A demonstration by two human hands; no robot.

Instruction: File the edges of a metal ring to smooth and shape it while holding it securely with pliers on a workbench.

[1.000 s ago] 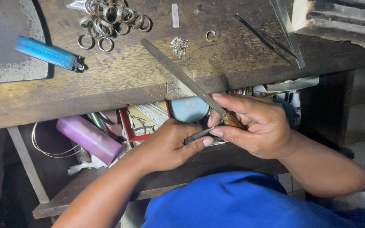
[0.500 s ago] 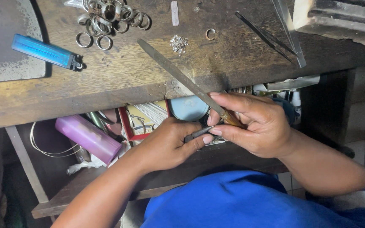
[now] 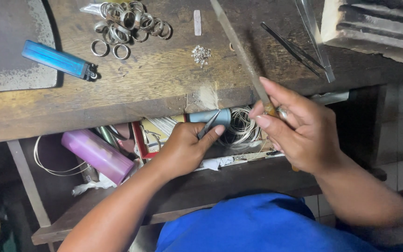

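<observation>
My right hand [image 3: 299, 128] grips the handle end of a long flat metal file [image 3: 239, 49], whose blade lies across the worn wooden bench top [image 3: 155, 84] and points up and away. A small silver ring seems pinched at its fingertips. My left hand [image 3: 185, 147] is closed on a small dark metal tool [image 3: 209, 123], pressed against the bench's front edge. Below both hands an open drawer holds a coil of thin silver wire [image 3: 243, 128].
A pile of silver rings [image 3: 127, 23] lies at the back of the bench, with a blue lighter [image 3: 59, 59] to the left and tweezers [image 3: 292, 49] to the right. A pink cylinder [image 3: 96, 155] rests in the drawer. A grey block [image 3: 374, 28] stands far right.
The file has swung from a slant to nearly upright, and my right hand has moved right and up. My left hand has shifted up to the bench edge.
</observation>
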